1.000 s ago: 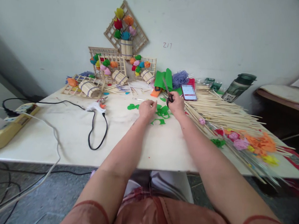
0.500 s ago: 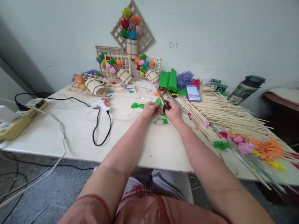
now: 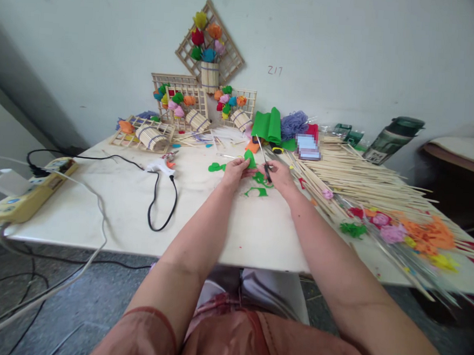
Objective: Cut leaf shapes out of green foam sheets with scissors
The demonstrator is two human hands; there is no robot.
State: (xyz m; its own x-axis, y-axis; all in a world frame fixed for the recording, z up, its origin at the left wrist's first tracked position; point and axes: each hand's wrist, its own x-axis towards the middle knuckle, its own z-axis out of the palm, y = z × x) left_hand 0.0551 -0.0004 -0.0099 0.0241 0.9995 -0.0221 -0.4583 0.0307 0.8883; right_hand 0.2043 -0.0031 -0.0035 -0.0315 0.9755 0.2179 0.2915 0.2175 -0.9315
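Observation:
My left hand (image 3: 234,171) pinches a small piece of green felt (image 3: 248,158) and holds it up over the white table (image 3: 109,206). My right hand (image 3: 279,176) grips black-handled scissors (image 3: 264,161), their blades pointing up and away beside the green piece. Both hands are close together above several cut green scraps (image 3: 256,190) lying on the table. Another green cut-out (image 3: 216,167) lies just left of my left hand.
A white glue gun (image 3: 159,166) with a black cord lies to the left, and a yellow power strip (image 3: 29,190) sits at the left edge. A large heap of bamboo sticks (image 3: 358,178) and felt flowers (image 3: 415,233) fills the right. Stick frames with flowers (image 3: 185,106) and a phone (image 3: 307,147) stand at the back.
My hands came together from apart. The left hand picked up a green piece and lifted it; the scissors swung in beside it.

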